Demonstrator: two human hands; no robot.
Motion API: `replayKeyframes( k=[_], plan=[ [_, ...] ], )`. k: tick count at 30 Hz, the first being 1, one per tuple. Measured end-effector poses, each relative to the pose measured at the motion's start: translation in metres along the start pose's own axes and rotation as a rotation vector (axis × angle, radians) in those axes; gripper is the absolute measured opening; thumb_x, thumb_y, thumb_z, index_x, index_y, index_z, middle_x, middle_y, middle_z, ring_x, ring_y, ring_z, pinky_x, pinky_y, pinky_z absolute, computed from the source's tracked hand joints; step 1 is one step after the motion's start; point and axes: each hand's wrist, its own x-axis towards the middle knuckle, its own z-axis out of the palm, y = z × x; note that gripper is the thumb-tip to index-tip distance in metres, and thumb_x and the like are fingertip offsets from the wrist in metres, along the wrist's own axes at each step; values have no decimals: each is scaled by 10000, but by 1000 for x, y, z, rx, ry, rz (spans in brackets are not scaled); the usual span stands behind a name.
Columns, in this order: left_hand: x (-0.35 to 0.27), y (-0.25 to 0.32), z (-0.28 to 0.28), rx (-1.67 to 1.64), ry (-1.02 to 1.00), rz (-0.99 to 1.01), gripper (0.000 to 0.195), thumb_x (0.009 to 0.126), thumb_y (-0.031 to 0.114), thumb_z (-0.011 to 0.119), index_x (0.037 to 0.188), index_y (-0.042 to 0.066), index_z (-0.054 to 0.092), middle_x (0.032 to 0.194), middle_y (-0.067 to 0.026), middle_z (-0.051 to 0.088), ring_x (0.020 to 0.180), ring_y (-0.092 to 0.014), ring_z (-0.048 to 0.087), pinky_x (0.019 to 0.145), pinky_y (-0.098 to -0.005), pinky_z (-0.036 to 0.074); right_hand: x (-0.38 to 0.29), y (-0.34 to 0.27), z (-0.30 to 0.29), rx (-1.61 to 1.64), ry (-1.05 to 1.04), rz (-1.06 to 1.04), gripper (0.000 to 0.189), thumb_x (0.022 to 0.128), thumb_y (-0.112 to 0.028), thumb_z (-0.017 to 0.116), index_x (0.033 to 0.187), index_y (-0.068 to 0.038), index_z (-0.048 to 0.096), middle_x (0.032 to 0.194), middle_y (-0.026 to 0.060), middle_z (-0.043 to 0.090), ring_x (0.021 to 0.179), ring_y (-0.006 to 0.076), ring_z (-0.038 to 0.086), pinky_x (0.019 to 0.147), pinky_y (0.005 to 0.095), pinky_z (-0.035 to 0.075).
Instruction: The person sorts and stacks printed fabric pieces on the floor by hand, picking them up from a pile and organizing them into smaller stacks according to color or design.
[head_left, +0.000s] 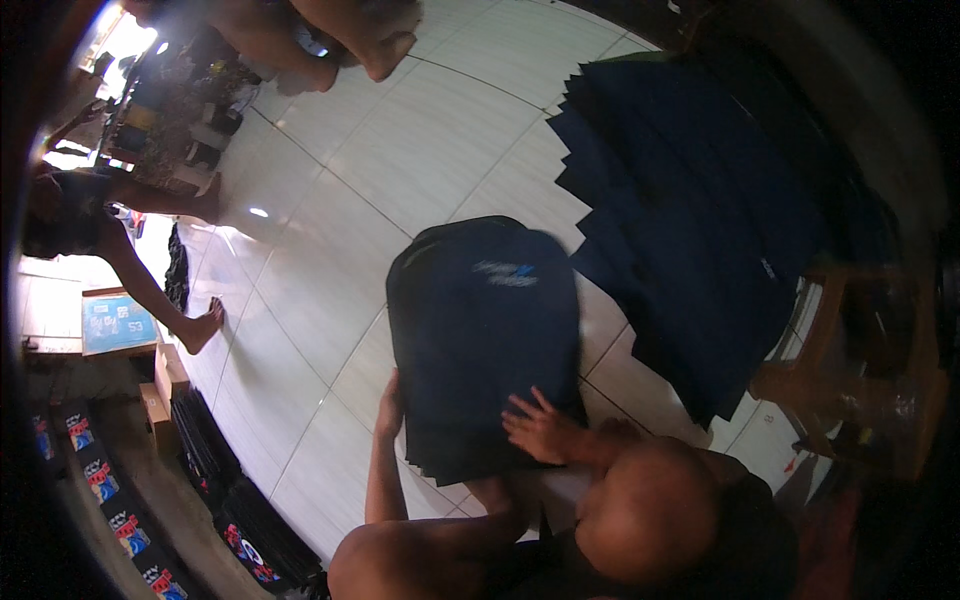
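A stack of dark navy cut fabric panels (484, 337) with rounded tops lies in front of me, over my feet and the tiled floor. The top panel bears a small light print near its upper edge. My left hand (388, 405) is at the stack's left side, its fingers partly hidden by the panels' edge. My right hand (536, 427) rests flat on the top panel near the lower right, fingers spread. To the right, a large fanned pile of dark navy fabric panels (675, 210) spreads over the floor, its pointed corners stepped along the left edge.
A brown plastic stool (862, 375) stands at the right. Other people's bare legs (154, 281) show at the left and top. At the lower left are cardboard boxes (171, 375), stacks of dark printed pieces (259, 532) and a row of printed panels (116, 502).
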Motion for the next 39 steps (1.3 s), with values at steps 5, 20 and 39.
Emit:
replayKeyframes(
  k=[5, 20, 39],
  plan=[
    [1, 10, 14, 255, -156, 67, 542, 924, 267, 615, 1336, -38, 441, 1281, -166, 547, 1175, -258, 524, 1013, -364, 386, -25, 15, -26, 331, 213, 60, 596, 804, -336, 716, 1281, -31, 531, 1381, 179, 471, 1314, 364, 401, 1091, 520, 261],
    [8, -1, 0, 234, -66, 52, 462, 914, 208, 622, 1283, -35, 486, 1158, -136, 606, 1047, -185, 574, 913, -309, 446, 15, 34, -35, 34, 361, 496, 383, 810, -145, 658, 1161, 2, 608, 1194, 242, 575, 1150, 398, 522, 1033, 507, 355],
    [-3, 12, 29, 408, -42, 160, 392, 917, 189, 601, 1209, -63, 538, 1153, -134, 613, 1053, -194, 574, 930, -323, 442, 25, 338, -151, -448, 586, 944, 805, 853, -535, 604, 1399, 12, 378, 1470, 238, 327, 1379, 385, 279, 1118, 552, 203]
  ],
)
